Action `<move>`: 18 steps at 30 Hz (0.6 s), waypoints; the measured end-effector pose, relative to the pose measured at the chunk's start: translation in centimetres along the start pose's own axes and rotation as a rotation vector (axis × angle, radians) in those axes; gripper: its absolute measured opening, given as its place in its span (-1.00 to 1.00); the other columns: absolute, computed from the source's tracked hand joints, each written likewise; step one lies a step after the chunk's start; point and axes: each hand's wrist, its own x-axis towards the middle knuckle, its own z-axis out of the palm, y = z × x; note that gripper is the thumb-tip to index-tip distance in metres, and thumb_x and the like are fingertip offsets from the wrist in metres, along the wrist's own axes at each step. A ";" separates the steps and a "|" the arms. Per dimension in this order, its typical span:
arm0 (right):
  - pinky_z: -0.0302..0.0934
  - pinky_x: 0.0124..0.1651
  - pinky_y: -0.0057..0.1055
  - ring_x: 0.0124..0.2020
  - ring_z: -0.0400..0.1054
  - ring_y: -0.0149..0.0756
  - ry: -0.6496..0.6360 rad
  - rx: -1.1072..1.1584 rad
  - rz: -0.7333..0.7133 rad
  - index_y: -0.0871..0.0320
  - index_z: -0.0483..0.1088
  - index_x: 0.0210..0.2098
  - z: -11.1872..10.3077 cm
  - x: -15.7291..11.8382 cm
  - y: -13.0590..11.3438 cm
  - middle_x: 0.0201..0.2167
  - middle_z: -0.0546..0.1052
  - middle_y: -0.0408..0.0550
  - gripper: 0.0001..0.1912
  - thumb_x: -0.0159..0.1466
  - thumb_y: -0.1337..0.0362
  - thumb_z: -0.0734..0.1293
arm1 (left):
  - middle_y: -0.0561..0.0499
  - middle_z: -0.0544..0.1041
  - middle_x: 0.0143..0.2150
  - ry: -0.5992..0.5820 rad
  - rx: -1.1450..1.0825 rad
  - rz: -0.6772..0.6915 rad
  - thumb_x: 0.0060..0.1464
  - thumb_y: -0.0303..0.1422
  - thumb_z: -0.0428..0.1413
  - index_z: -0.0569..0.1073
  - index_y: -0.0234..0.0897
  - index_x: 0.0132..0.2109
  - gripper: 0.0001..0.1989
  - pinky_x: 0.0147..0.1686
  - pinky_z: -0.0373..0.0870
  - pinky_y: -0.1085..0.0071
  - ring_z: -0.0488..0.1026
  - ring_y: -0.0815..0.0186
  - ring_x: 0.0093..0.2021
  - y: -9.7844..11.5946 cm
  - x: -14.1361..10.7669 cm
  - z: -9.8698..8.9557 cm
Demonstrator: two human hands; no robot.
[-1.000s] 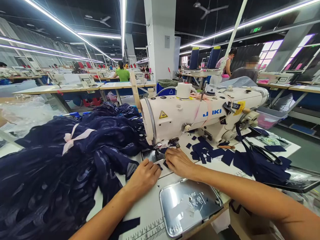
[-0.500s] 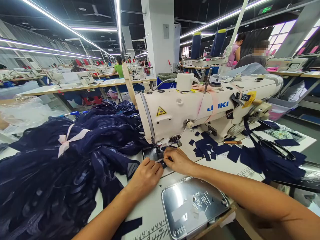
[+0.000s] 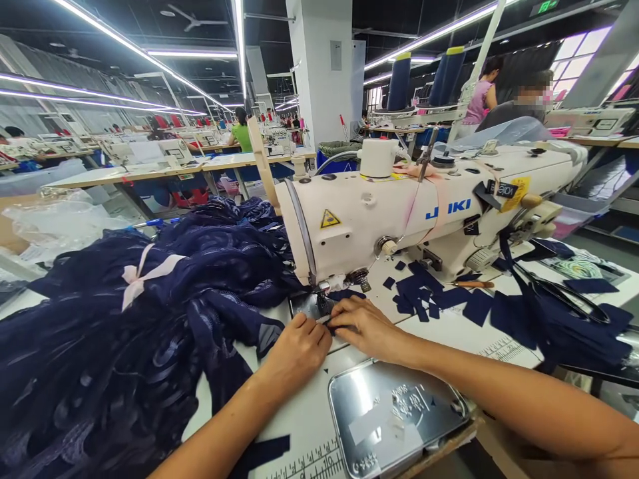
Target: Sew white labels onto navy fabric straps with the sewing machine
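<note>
At centre, the left hand (image 3: 301, 346) and right hand (image 3: 372, 330), fingers curled, any pinch unclear, best work low, fingertips clear of the presser foot (image 3: 324, 305).

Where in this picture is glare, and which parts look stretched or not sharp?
Head view: the ceiling tube light glares white, the embossed metal lid reflects brightly; head view, towards the edges: the right forearm looks stretched, the navy fabric pile soft.

We are seeing a bright hall lit by ceiling tube lights (image 3: 240, 53), with glare shining off the metal tin (image 3: 394, 412); wide-angle distortion is stretching the edges, and distant rows are looking soft.
</note>
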 end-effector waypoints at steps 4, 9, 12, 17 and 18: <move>0.13 -0.18 -0.27 -0.21 0.18 -0.22 -0.028 -0.306 -0.102 0.23 0.38 -0.29 0.2 -1.2 -1.2 -0.24 0.36 0.01 -0.79 0.14 0.52 0.18 | 0.00 0.37 -0.53 -0.005 -0.078 -0.050 0.06 -0.58 -0.12 0.34 -0.36 -0.48 -0.77 -0.48 0.11 0.36 0.27 0.34 -0.51 -0.4 -0.3 -0.4; 0.18 -0.23 -0.31 -0.21 0.18 -0.18 -0.134 -0.493 -0.280 0.32 0.32 -0.21 -0.4 -1.2 -1.3 -0.26 0.33 0.10 -0.75 0.09 0.53 0.22 | -0.04 0.48 -0.27 0.019 -0.296 -0.155 0.06 -0.49 -0.06 0.40 -0.31 -0.40 -0.84 -0.17 0.20 0.22 0.36 0.25 -0.19 -1.1 -1.9 -1.3; 0.19 -0.28 -0.36 -0.24 0.20 -0.22 -0.171 -0.532 -0.418 0.30 0.31 -0.18 -1.1 -0.2 0.0 -0.28 0.35 0.07 -0.76 0.13 0.50 0.20 | 0.00 0.49 -0.15 0.012 -0.430 -0.141 0.05 -0.54 -0.07 0.40 -0.29 -0.35 -0.82 0.01 0.16 0.26 0.36 0.33 -0.09 -1.1 -2.2 -1.1; 0.21 -0.20 -0.35 -0.18 0.23 -0.22 -0.130 -0.569 -0.472 0.30 0.32 -0.15 -1.6 1.3 1.9 -0.20 0.39 0.08 -0.73 0.15 0.53 0.18 | -0.05 0.52 -0.22 -0.076 -0.389 -0.219 -0.04 -0.64 -0.06 0.39 -0.33 -0.37 -0.80 -0.10 0.31 0.32 0.43 0.34 -0.23 -0.2 -0.5 0.0; 0.22 -0.21 -0.35 -0.17 0.24 -0.22 -0.115 -0.565 -0.458 0.30 0.32 -0.16 -1.6 1.4 2.1 -0.19 0.39 0.09 -0.74 0.15 0.53 0.18 | -0.07 0.51 -0.23 -0.072 -0.356 -0.245 -0.05 -0.65 -0.06 0.39 -0.33 -0.37 -0.80 -0.12 0.32 0.32 0.43 0.32 -0.24 0.0 -0.1 0.2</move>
